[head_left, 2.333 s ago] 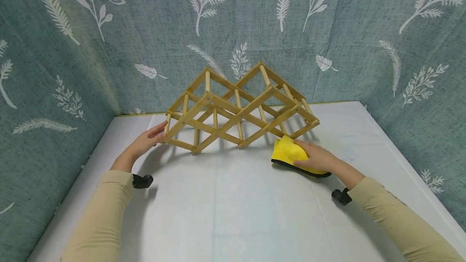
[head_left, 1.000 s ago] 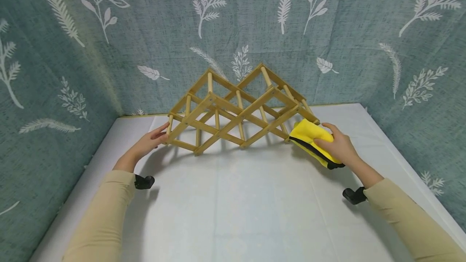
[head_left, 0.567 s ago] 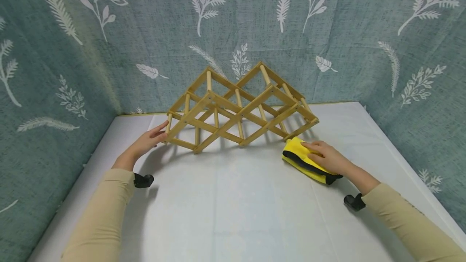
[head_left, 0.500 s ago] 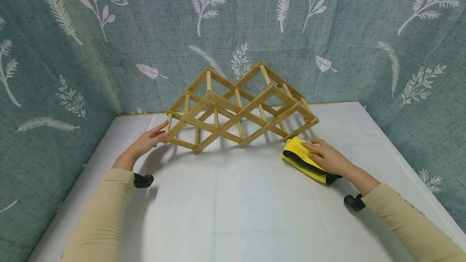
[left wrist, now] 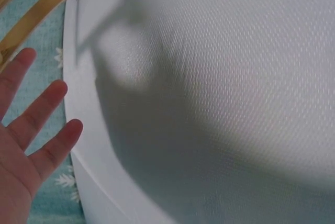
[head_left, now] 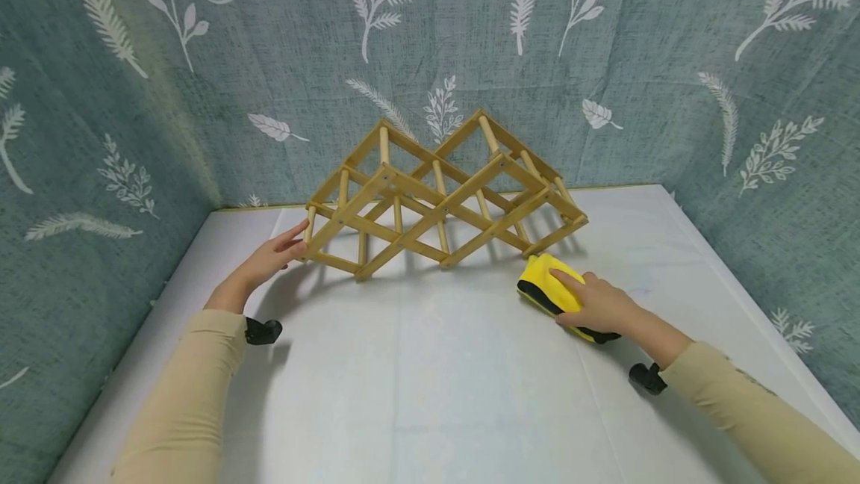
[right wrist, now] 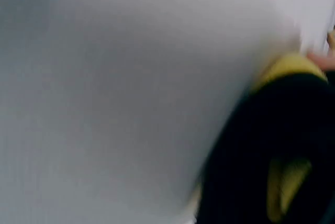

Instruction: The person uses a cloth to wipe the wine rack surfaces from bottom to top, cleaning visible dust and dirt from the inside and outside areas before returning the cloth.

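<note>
A folding wooden lattice rack (head_left: 443, 204) with round dowels stands on the white table, near the back wall. At its left end is my left hand (head_left: 272, 256), its fingertips right at the end dowel. The left wrist view shows several of that hand's fingers (left wrist: 41, 110) straight and spread, with a corner of the rack above them. My right hand (head_left: 594, 305) grips a folded yellow cloth (head_left: 547, 280) with black edging, low over the table by the rack's front right foot. Blurred in the right wrist view, the cloth's black edging (right wrist: 246, 156) fills the lower right.
The white table (head_left: 443, 379) reaches forward from the rack. Teal fabric (head_left: 322, 36) with white leaf prints hangs behind it and on both sides. A black wrist mount (head_left: 263, 331) sits on the left arm, another mount (head_left: 647, 378) on the right.
My right hand moved the cloth rightward and up against the rack's right end, then back down to the table, and lately slightly left. My left hand stayed at the rack's left end.
</note>
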{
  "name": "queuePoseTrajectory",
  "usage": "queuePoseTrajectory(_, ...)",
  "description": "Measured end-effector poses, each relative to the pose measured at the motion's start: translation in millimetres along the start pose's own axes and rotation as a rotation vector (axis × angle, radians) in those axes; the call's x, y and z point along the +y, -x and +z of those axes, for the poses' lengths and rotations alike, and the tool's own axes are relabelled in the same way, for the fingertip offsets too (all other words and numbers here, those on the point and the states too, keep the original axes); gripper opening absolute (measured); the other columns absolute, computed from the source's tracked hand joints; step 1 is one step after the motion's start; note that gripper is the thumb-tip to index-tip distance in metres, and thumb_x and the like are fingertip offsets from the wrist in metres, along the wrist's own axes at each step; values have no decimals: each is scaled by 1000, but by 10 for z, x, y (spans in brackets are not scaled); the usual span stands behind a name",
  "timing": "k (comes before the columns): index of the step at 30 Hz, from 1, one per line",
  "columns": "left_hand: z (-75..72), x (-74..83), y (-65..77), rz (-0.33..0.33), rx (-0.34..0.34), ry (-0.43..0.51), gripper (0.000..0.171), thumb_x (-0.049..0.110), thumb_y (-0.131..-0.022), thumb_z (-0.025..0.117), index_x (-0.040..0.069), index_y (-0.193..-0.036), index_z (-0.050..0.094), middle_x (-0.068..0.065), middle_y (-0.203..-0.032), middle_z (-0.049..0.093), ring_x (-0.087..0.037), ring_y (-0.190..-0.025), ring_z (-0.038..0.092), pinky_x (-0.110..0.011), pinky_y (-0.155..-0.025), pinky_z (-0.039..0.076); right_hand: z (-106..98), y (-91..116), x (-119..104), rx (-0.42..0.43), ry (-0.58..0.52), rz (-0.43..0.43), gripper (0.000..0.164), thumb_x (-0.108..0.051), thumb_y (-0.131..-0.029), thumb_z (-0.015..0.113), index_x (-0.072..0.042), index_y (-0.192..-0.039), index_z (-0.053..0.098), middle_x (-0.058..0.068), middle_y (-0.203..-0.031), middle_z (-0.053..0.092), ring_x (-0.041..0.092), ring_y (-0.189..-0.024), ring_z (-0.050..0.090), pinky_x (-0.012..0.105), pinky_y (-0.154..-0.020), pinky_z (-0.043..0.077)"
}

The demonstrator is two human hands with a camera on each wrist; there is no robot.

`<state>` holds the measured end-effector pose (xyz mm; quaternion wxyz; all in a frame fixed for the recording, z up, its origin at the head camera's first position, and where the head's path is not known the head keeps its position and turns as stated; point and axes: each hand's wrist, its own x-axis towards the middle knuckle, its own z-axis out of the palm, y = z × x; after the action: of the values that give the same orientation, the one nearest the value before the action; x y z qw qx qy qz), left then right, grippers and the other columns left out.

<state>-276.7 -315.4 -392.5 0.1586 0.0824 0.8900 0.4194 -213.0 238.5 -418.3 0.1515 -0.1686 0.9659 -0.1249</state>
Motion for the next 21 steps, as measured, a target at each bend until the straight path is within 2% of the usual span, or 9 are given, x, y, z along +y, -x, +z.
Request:
queuePoseTrajectory(4,-1,23,2,-5,-8,-2,67,46,-96,38,23,-149,4,-27,-146,22,-43,-130,28,-60,-97,28,-11,-39,-31,-19,-5,41,80,-38,-81,64,-13,-145,24,30,-113,48,24,-71,53,38,-56,44)
queuePoseTrajectory(7,0,34,7,-11,-9,-5,67,47,-96,38,24,-148,3,-26,-147,20,-43,-130,28,-60,-97,28,-23,-35,-54,-41,-6,57,84,-42,-79,65,-14,-145,22,31,-115,46,24,-69,52,37,-55,43)
queuePoseTrajectory(11,-1,26,10,-17,-8,-9,68,47,-96,37,23,-148,3,-27,-147,18,-44,-130,27,-60,-97,28,0,-23,-71,-30,9,47,87,-45,-78,67,-14,-145,22,26,-104,47,23,-67,49,35,-52,41)
queuePoseTrajectory(16,7,22,4,-19,2,-6,69,48,-95,38,22,-148,3,-28,-146,20,-44,-129,28,-60,-97,28,11,-29,-44,5,-6,29,78,-33,-80,65,-12,-144,25,25,-106,52,22,-71,52,36,-55,44)
queuePoseTrajectory(21,24,26,6,-13,3,-1,68,47,-96,37,21,-148,3,-28,-146,20,-45,-129,29,-60,-97,28,-12,-42,17,25,-78,8,75,-23,-78,61,-10,-143,27,23,-113,55,21,-72,51,33,-55,41)
